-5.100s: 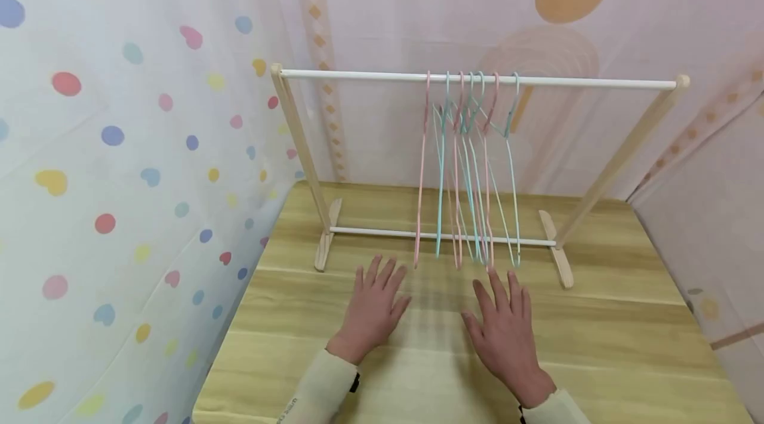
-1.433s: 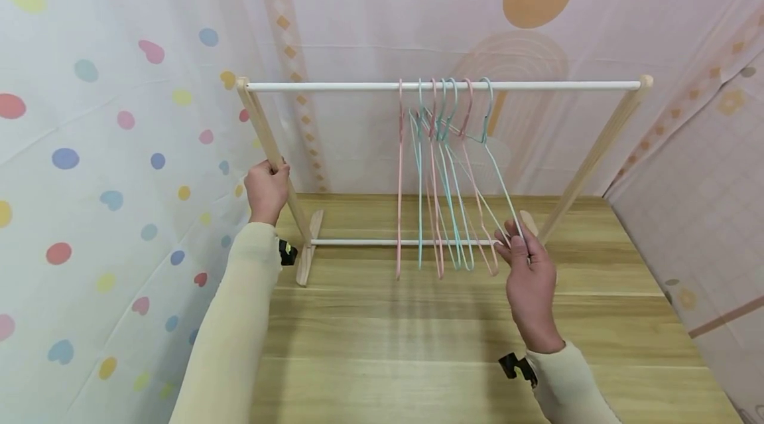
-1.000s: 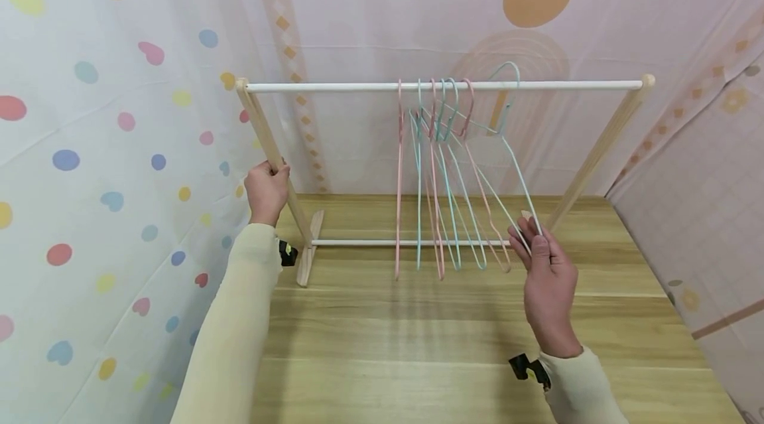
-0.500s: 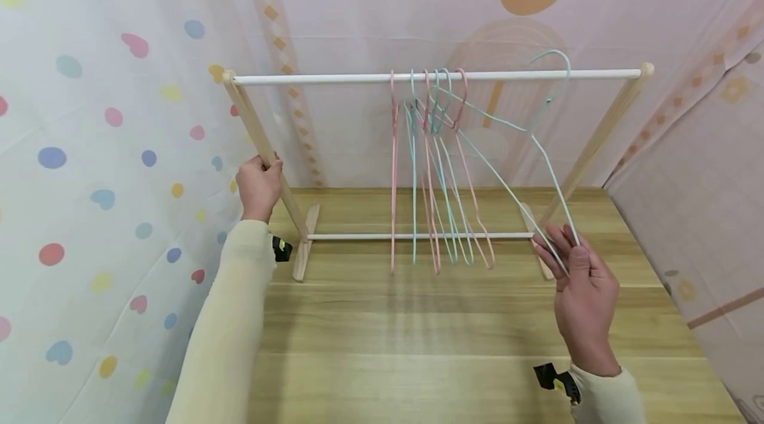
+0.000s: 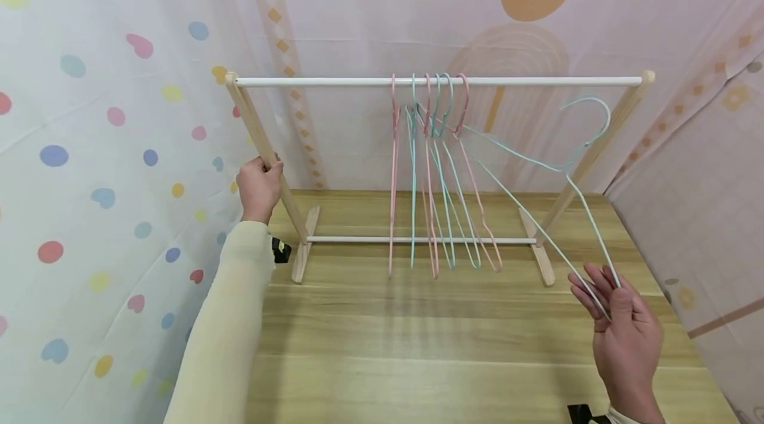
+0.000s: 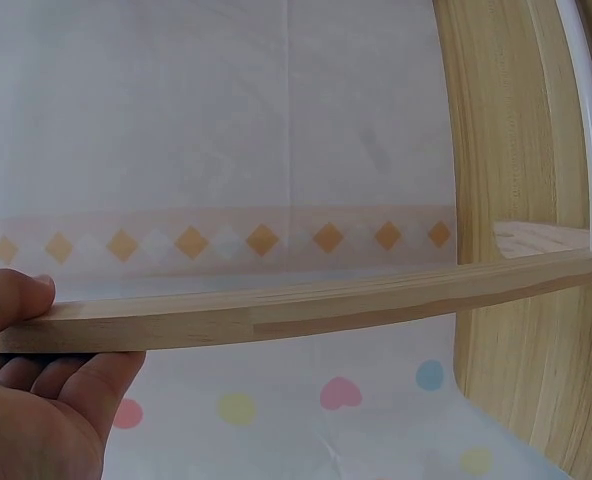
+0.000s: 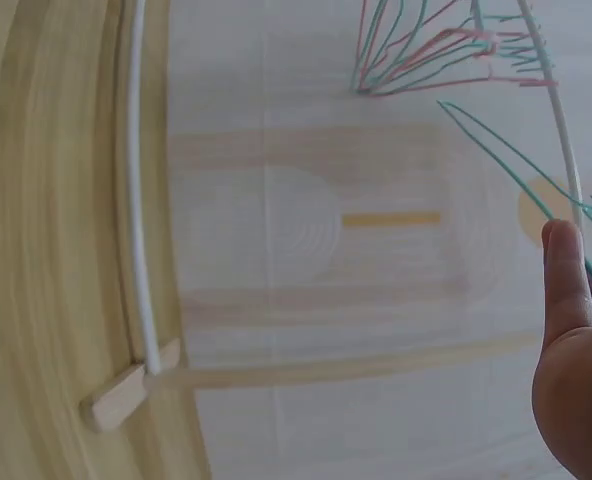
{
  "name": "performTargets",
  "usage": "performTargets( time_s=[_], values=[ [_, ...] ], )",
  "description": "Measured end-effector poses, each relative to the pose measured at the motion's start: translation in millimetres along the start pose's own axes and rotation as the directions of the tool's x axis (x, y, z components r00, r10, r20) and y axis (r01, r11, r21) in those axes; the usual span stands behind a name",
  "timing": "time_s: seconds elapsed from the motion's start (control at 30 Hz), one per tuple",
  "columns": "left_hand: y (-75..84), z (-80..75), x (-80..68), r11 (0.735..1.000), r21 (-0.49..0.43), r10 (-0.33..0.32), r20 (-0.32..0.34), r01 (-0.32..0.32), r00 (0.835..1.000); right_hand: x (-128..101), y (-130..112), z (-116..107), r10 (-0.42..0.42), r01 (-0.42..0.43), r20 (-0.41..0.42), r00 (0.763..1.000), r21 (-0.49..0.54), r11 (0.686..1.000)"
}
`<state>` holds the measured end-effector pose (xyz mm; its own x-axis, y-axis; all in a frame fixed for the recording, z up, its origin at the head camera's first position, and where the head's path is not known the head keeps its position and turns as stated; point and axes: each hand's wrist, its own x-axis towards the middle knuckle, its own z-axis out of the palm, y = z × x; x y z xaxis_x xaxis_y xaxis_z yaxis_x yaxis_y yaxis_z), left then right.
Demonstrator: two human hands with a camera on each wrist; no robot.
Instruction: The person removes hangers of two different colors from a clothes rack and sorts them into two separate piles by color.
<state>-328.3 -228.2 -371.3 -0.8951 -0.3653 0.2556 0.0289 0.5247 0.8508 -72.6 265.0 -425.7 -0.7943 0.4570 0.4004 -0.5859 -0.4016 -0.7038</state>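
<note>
In the head view my left hand grips the left wooden post of a small clothes rack. The left wrist view shows its thumb on one side of the post and its fingers on the other. My right hand pinches a teal wire clothes hanger by one end, between thumb and fingers. That hanger is tilted, and its hook is off the rack's white rail. Several pink and teal hangers hang bunched at mid-rail. In the right wrist view the held hanger stretches away from the thumb.
The rack stands on a wood-grain table, on two wooden feet joined by a thin white lower bar. A dotted curtain lies close on the left, and a pink patterned curtain hangs behind.
My left hand has gone from over the table to the left post. My right hand has taken the rightmost teal hanger, lifted its hook off the rail and drawn it right and nearer.
</note>
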Motion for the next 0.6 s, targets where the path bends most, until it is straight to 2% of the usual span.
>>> performTargets(
  time_s=[0.2, 0.37, 0.47, 0.6],
  values=[
    [4.8, -1.4, 0.4, 1.0, 0.013, 0.003, 0.003, -0.003, 1.0, -9, 1, -22, 0.044, -0.045, -0.035, 0.998, -0.029, 0.999],
    [4.5, -2.3, 1.4, 1.0, 0.009, 0.012, 0.003, -0.012, 1.0, -13, 1, -42, 0.115, -0.116, -0.016, 0.993, -0.184, 0.976],
    [2.5, -3.1, 0.6, 1.0, -0.01, 0.003, 0.006, -0.002, 1.0, -13, 1, -56, 0.19, -0.176, 0.033, 0.981, -0.252, 0.951],
    [0.5, -2.8, -0.9, 1.0, -0.019, 0.002, 0.01, -0.002, 1.0, -13, -2, -75, 0.296, -0.253, 0.108, 0.949, -0.302, 0.919]
  ],
)
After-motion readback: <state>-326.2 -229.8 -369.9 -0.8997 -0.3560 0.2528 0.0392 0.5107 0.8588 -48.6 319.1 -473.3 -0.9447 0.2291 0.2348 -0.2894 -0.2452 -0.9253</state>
